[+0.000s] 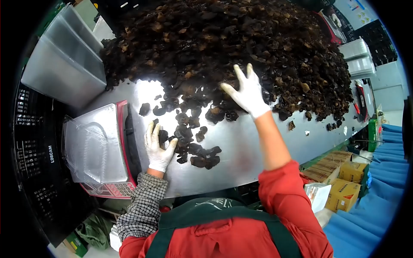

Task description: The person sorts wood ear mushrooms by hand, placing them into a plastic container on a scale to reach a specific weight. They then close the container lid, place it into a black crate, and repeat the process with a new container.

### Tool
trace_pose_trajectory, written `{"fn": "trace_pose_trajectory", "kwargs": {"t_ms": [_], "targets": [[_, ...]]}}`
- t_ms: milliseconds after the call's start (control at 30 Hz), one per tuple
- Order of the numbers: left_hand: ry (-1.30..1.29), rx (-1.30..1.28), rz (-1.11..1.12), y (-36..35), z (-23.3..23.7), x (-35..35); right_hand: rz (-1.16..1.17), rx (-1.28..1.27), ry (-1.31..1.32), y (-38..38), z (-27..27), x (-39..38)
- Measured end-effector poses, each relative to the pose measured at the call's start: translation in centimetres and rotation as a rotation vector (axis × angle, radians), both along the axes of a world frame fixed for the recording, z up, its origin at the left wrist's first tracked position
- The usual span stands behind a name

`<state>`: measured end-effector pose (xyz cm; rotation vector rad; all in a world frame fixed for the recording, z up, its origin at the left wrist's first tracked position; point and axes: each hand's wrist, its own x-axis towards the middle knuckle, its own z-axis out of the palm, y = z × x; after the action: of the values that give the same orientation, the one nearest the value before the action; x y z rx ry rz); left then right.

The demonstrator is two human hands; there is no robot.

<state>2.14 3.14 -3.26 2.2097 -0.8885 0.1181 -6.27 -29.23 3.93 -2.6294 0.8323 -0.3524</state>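
Observation:
A large heap of dark brown wood ear mushrooms [206, 47] covers the far part of the metal table [241, 150]. Closer to me, a loose scatter of wood ear pieces [185, 133] lies on the bare steel. My left hand [157, 148], in a white glove, rests at the left side of this scatter, thumb and fingers apart, with dark pieces beside and between them. My right hand [249, 93], also gloved, reaches over the near edge of the heap, its fingers spread and nothing held in them.
At left, a red-edged weighing scale [118, 189] carries a clear plastic tray [94, 146]. Behind it stand stacked clear containers [64, 56], beside a black LOSCAM crate [38, 159]. More clear containers [359, 60] sit at right. Cardboard boxes [344, 193] are below, near blue sheeting [383, 180].

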Motion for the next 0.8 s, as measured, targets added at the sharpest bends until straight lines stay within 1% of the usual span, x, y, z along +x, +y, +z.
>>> {"fn": "trace_pose_trajectory", "kwargs": {"t_ms": [33,67,100,167,233,300,367,400,467,500,533,567,600,633,700,767,800], "targets": [[-0.003,0.002,0.001,0.0,-0.1,0.0,-0.049,0.011,0.083,0.5,-0.8,1.5],[-0.008,0.014,0.004,0.1,-0.1,-0.1,-0.029,0.056,0.142,1.6,-1.6,1.8],[-0.014,0.021,0.008,0.1,-0.1,0.0,0.045,0.012,0.082,3.1,-1.9,1.0],[0.003,0.009,0.007,0.1,0.1,0.1,0.215,0.121,0.055,6.6,-1.1,-1.7],[0.011,-0.006,0.012,0.1,0.2,-0.2,0.342,-0.016,-0.035,10.1,-1.6,-5.3],[-0.014,-0.02,0.017,0.1,0.5,-0.2,0.418,0.011,-0.07,12.3,-0.2,-7.9],[-0.046,-0.062,0.006,-0.9,2.0,0.1,0.447,0.063,-0.111,12.4,0.2,-9.7],[-0.056,-0.085,0.002,-1.9,3.3,0.4,0.448,0.047,-0.126,12.1,1.2,-10.3],[-0.063,-0.111,-0.028,-4.5,5.9,1.4,0.423,0.059,-0.207,10.1,1.1,-11.2],[-0.025,-0.092,-0.058,-6.1,6.6,2.3,0.417,0.065,-0.249,9.1,1.0,-10.9],[-0.001,-0.068,-0.057,-8.1,7.3,3.1,0.354,-0.015,-0.258,8.0,1.6,-10.0],[-0.101,-0.05,-0.091,-10.2,7.2,4.3,0.266,-0.02,-0.279,7.2,1.8,-8.7],[-0.119,-0.03,-0.099,-12.0,6.9,5.1,0.225,-0.07,-0.231,6.3,1.5,-7.5],[-0.052,0.094,-0.086,-13.7,6.5,5.9,0.211,-0.048,-0.227,5.6,0.8,-6.0],[-0.112,0.296,-0.063,-16.2,4.4,7.1,0.174,-0.122,-0.099,5.2,-0.9,-3.3],[0.026,0.53,-0.15,-16.6,5.2,6.0,0.192,-0.167,0.058,6.3,-3.0,-2.6],[0.054,0.531,-0.219,-16.1,5.8,4.5,0.243,-0.119,0.076,7.4,-2.5,-3.3]]}}
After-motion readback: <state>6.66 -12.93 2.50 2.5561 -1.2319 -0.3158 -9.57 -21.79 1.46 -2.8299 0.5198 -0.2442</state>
